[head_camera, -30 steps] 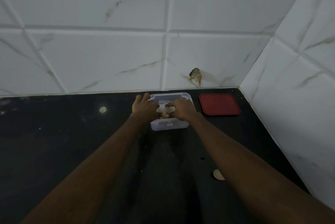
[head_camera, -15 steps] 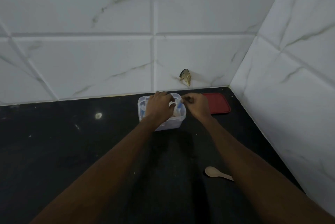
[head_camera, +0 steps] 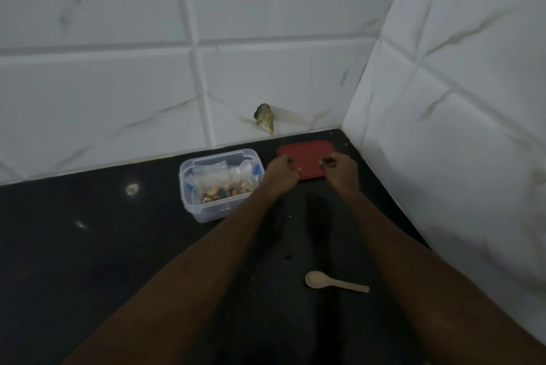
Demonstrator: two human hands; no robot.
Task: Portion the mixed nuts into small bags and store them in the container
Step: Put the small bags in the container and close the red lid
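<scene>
Head view: left hand (head_camera: pixel 280 173) and right hand (head_camera: pixel 340 169) both rest at the red lid (head_camera: pixel 308 154), fingers curled over its near edge, the left hand at the lid's left end and the right hand at its right end. The lid lies flat on the black counter (head_camera: pixel 88 252), near the far right corner of the tiled wall (head_camera: pixel 118 83). Just left of the lid stands the clear container (head_camera: pixel 206 214), uncovered. It holds small clear bags (head_camera: pixel 217 175) set upright side by side, with mixed nuts (head_camera: pixel 226 191) visible in their lower parts. A wooden spoon (head_camera: pixel 335 282) lies on the counter nearer the person, between the forearms, well apart from the container.
</scene>
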